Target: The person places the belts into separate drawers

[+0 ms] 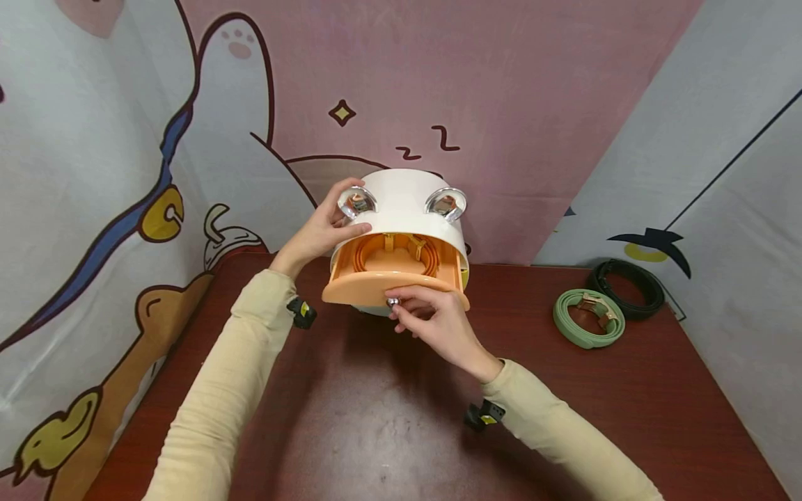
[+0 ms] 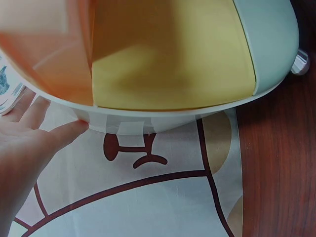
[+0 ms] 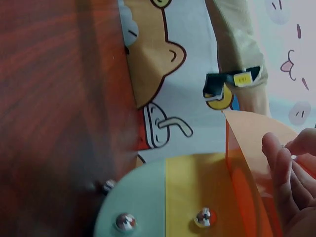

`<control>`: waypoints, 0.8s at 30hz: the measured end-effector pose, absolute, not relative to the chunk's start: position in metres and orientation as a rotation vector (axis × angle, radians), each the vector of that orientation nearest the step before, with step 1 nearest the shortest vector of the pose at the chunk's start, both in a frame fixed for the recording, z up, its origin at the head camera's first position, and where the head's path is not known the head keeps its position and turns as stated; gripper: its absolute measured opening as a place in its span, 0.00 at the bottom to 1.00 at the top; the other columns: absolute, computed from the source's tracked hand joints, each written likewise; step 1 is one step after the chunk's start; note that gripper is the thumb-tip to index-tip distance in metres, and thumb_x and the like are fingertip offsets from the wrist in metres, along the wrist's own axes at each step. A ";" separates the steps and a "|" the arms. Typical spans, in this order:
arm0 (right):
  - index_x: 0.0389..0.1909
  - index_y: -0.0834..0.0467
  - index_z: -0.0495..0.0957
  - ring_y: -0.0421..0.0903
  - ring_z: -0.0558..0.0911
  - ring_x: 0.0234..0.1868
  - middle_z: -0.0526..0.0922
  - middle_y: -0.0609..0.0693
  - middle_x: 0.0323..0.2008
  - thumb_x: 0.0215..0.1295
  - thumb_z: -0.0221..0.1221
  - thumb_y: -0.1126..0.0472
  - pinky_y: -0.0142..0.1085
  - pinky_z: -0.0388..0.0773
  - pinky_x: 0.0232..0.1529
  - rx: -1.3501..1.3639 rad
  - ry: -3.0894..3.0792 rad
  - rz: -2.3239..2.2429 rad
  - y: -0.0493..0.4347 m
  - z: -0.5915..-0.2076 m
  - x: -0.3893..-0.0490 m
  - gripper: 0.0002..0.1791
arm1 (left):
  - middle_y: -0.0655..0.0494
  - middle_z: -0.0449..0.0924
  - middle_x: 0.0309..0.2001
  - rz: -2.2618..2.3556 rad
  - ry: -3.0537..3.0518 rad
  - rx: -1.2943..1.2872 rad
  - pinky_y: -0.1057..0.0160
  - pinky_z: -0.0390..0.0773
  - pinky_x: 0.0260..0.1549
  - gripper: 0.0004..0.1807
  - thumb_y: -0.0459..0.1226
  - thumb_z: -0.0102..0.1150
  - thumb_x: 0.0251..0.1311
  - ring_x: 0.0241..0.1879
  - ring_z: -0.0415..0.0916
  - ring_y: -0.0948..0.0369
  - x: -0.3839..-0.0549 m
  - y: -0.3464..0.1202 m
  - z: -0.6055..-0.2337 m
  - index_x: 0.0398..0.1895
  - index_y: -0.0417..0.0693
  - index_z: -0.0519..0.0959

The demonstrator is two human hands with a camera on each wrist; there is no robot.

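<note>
A small white drawer cabinet (image 1: pixel 401 198) with two shiny silver ears stands at the back of the table. Its orange top drawer (image 1: pixel 351 287) is pulled out, and a coiled orange belt (image 1: pixel 431 259) lies inside. My right hand (image 1: pixel 432 316) pinches the small silver knob (image 1: pixel 392 302) on the drawer front between thumb and fingers. With fingers by the left silver ear (image 1: pixel 358 202) and thumb lower down on the white shell, my left hand (image 1: pixel 322 226) rests on the cabinet's left side. Below, a yellow drawer (image 3: pixel 190 187) and a green drawer (image 3: pixel 138 197) are closed.
On the right of the dark red table (image 1: pixel 351 417) lie a coiled light green belt (image 1: pixel 567 327) and, behind it, a coiled black belt (image 1: pixel 645 306). Cartoon-printed cloth (image 1: pixel 514 104) hangs close behind the cabinet and along both sides of the table.
</note>
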State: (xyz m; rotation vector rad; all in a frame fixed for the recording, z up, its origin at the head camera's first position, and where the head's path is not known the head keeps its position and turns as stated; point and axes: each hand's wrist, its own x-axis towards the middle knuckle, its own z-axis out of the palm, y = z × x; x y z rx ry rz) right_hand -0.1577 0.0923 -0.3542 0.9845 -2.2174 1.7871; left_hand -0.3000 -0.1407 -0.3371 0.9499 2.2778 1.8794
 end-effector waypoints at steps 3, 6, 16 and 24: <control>0.46 0.72 0.80 0.55 0.83 0.24 0.84 0.63 0.30 0.62 0.59 0.76 0.35 0.77 0.21 0.930 -2.252 1.836 0.093 -0.358 -0.169 0.12 | 0.42 0.67 0.57 1.883 2.270 0.952 0.63 0.74 0.39 0.39 0.24 0.59 0.61 0.46 0.74 0.57 -0.301 -0.141 -0.338 0.71 0.50 0.52; 0.48 0.68 0.81 0.52 0.84 0.25 0.85 0.60 0.31 0.64 0.60 0.73 0.35 0.77 0.22 0.857 -2.282 1.918 0.096 -0.367 -0.183 0.12 | 0.42 0.67 0.58 1.884 2.258 0.955 0.62 0.74 0.41 0.39 0.26 0.60 0.61 0.48 0.74 0.55 -0.300 -0.141 -0.337 0.71 0.51 0.52; 0.50 0.65 0.81 0.58 0.84 0.26 0.86 0.59 0.33 0.65 0.61 0.68 0.42 0.80 0.23 0.862 -2.210 2.002 0.097 -0.385 -0.214 0.14 | 0.39 0.66 0.58 1.893 2.247 0.966 0.65 0.74 0.39 0.39 0.25 0.60 0.61 0.50 0.73 0.56 -0.296 -0.141 -0.333 0.71 0.50 0.52; 0.51 0.67 0.81 0.58 0.84 0.26 0.85 0.60 0.32 0.64 0.61 0.70 0.42 0.78 0.21 0.855 -2.189 1.979 0.097 -0.387 -0.228 0.14 | 0.42 0.65 0.58 1.881 2.255 0.908 0.66 0.73 0.35 0.40 0.23 0.58 0.61 0.48 0.72 0.59 -0.297 -0.141 -0.333 0.72 0.46 0.50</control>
